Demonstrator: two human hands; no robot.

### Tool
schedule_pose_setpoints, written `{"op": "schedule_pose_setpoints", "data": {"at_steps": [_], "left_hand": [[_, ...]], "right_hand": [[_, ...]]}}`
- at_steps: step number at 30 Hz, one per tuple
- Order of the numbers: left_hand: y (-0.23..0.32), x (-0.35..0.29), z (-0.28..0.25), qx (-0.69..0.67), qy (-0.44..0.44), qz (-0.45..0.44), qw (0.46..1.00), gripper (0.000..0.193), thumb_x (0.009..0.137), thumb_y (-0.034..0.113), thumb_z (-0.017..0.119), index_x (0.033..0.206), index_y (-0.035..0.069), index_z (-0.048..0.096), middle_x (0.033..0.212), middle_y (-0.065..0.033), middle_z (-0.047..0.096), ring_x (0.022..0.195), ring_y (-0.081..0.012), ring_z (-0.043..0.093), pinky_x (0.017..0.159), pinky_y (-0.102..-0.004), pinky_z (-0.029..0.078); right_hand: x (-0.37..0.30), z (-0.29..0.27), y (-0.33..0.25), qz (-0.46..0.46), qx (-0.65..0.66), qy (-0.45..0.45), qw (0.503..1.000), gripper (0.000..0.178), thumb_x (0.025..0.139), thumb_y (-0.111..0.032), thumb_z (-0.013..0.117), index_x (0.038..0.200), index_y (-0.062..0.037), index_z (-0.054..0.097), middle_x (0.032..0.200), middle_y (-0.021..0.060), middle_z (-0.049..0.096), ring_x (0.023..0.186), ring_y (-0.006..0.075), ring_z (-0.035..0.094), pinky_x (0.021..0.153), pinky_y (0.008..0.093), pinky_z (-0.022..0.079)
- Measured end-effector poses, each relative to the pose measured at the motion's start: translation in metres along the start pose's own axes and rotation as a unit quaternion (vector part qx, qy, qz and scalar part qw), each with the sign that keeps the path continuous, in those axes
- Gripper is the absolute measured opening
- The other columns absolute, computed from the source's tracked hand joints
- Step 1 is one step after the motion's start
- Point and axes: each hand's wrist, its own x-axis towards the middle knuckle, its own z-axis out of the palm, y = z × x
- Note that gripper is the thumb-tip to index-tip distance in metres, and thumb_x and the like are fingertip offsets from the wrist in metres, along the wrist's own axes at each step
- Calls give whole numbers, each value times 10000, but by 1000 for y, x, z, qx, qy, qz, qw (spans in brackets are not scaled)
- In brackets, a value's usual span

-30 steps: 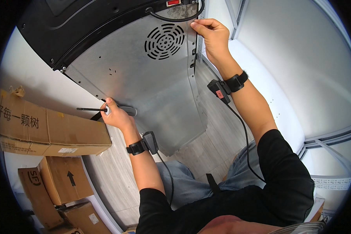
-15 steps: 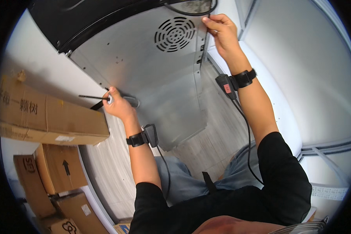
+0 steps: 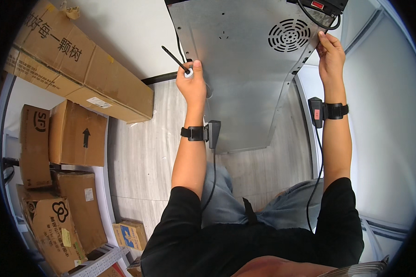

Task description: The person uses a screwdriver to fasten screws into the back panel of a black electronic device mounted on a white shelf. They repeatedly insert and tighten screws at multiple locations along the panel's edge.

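A large grey sheet-metal panel (image 3: 245, 69) with a round patch of vent slots (image 3: 289, 35) forms the face of a tall appliance before me. My left hand (image 3: 192, 83) is closed around a screwdriver (image 3: 174, 59) at the panel's left edge. The tool's black shaft points up and left from a white collar; most of its handle is hidden in my palm. My right hand (image 3: 332, 55) pinches the panel's upper right edge between thumb and fingers, just below a black cable loop (image 3: 316, 23). Some of its fingertips are hidden behind the edge.
A red switch (image 3: 317, 4) sits in the black part at the top right. To the left lie a long cardboard box (image 3: 111, 76) and several smaller cartons (image 3: 78, 134) on a shelf. A small box (image 3: 130, 234) rests on the wood-look floor (image 3: 138, 161). White walls stand on both sides.
The view has turned, so the appliance looks straighter and farther right, and more cartons show at left. Both hands are still at the panel's edges, the left one still holding the screwdriver.
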Motion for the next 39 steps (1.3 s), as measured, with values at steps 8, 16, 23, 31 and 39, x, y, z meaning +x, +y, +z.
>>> {"op": "schedule_pose_setpoints", "data": {"at_steps": [8,16,23,31,39], "left_hand": [[-5,-6,-1,47,45,135,989,287,852,243,657,975,-8,597,878,-47,592,883,-142,510,864,-295,391],[8,-27,-11,-55,48,92,993,196,913,198,579,922,25,486,755,-55,544,708,-152,555,703,-289,461],[21,-79,20,-106,-243,-55,963,155,908,133,576,896,70,435,630,-35,487,539,-132,497,566,-265,429],[31,-125,132,-266,-496,-267,782,155,952,229,467,1031,103,422,989,-73,493,918,-196,465,908,-357,346],[-24,-229,278,-123,-686,-78,713,447,932,382,515,1187,19,459,1123,-91,524,1049,-142,472,874,-275,391]], "right_hand": [[-10,10,6,-78,-30,34,996,288,784,-76,723,988,17,542,779,16,612,707,63,529,654,204,403],[-16,5,12,-120,-54,54,990,271,781,-50,713,979,22,541,770,16,610,700,61,537,653,182,401],[-103,-10,25,66,-142,-187,970,285,788,-47,657,1040,-13,528,917,69,595,817,118,577,738,239,461],[-126,-56,5,250,-230,-295,893,652,814,-84,637,1380,-56,314,972,27,506,847,104,537,739,248,460],[-81,-230,-88,275,-434,-150,845,260,758,-196,643,930,-6,604,683,38,578,569,105,570,560,215,483]]}}
